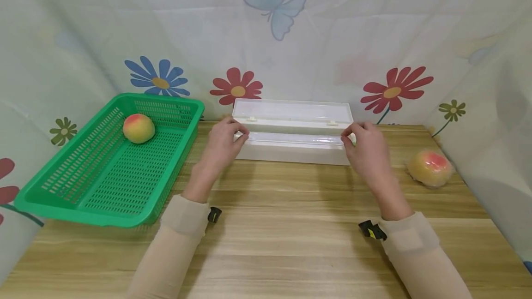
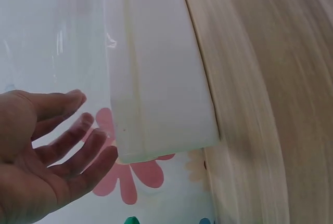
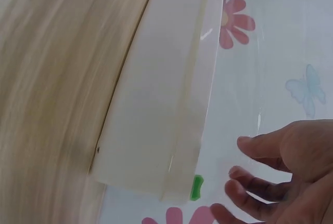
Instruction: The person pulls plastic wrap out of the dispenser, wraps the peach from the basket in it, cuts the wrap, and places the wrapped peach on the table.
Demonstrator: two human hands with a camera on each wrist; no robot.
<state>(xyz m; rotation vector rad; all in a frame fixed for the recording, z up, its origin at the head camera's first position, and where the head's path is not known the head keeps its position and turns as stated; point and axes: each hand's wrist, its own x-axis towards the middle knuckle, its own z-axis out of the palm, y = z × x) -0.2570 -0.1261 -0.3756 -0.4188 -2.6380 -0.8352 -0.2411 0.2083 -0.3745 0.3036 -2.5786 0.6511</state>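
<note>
A white cling film dispenser box [image 1: 291,153] lies lengthwise at the back of the table, its clear-topped lid [image 1: 293,110] raised against the backdrop. Clear cling film [image 1: 295,138] shows along the box's opening. At the left end, my left hand [image 1: 220,144] pinches the film between thumb and forefinger; my right hand [image 1: 367,149] does likewise at the right end. Both wrist views show faint glints of film beside the white box front, with the other fingers loosely bent. A green tab [image 3: 196,187] sits on the box's right end.
To the left stands a green plastic basket [image 1: 172,183] with a peach [image 1: 139,129] inside. A peach in clear wrap [image 1: 430,168] lies near the table's right edge. Behind the box hangs a floral cloth [image 1: 316,54]. Wooden tabletop [image 1: 282,234] extends in front of the box.
</note>
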